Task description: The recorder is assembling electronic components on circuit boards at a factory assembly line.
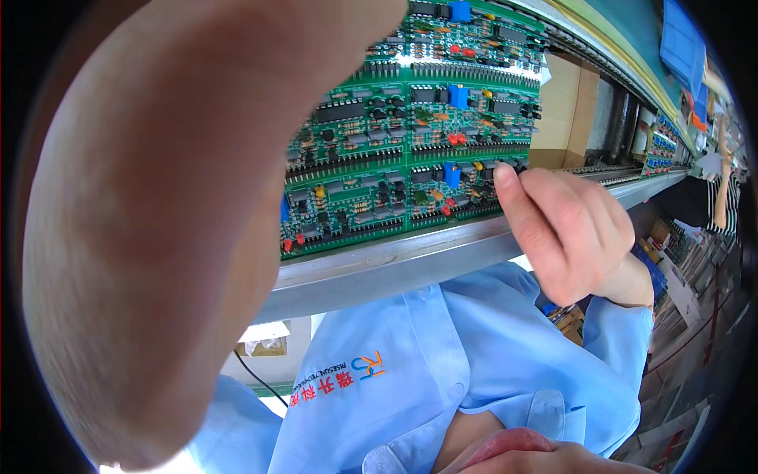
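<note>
A panel of joined green circuit boards (407, 158) lies ahead of me, filled with black chips, blue box-shaped parts, red and yellow parts and rows of pins. My right hand (572, 225) is at the panel's near right corner. Its fingers are drawn together, with the fingertips at a dark component there; whatever they pinch is too small or hidden to name. A large, blurred shape, my left hand (158, 221), fills the left side very close to the camera. It covers the panel's left part, and its fingers cannot be made out.
A metal rail (395, 257) runs along the panel's near edge, with another track (592, 59) beyond. Brown cardboard (583, 110) sits right of the panel. Farther right along the line are more populated boards (660, 150) and a blue cloth-like thing (683, 47).
</note>
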Tool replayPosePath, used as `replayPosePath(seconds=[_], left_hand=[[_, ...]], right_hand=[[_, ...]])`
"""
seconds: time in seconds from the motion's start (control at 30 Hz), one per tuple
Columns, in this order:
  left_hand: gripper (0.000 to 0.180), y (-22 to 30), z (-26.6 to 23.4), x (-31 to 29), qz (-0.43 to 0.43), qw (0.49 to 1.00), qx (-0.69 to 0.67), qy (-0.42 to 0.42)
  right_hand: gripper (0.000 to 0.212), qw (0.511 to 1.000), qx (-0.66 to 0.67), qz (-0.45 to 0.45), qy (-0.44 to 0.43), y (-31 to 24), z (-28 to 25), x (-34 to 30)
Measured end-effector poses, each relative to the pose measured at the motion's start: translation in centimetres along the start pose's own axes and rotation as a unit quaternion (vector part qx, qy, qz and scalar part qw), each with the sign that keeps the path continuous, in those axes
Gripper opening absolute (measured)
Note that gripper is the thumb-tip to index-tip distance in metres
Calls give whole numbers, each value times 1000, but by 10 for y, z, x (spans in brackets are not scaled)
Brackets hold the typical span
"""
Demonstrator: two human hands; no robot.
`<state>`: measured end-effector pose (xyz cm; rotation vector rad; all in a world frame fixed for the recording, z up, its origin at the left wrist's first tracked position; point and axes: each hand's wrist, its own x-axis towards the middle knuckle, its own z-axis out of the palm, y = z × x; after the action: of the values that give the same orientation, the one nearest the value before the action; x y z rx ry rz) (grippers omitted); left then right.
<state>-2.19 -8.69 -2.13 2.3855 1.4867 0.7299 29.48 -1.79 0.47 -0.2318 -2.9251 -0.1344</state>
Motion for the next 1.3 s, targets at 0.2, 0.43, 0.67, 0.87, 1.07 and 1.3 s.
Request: replayPosePath(seconds=[0.2,0.43,0.67,0.87,1.07,1.3], left_hand=[[26,-11,9,1,39,997,-1,69],[26,-4,-8,14,46,999,10,7],[27,-9,2,1,42,997,38,60],[26,-12,12,8,82,991,37,103],[24,2,10,9,84,988,21,128],[23,20,24,20,40,988,-64,131]], right_hand=[[27,972,186,141,12,6,4,3],[26,978,108,175,22,-9,2,12],[30,990,58,128,19,-10,2,14],[37,985,140,95,18,11,-3,0],[41,981,159,112,24,7,-1,-9],[33,989,101,97,55,7,10,2]])
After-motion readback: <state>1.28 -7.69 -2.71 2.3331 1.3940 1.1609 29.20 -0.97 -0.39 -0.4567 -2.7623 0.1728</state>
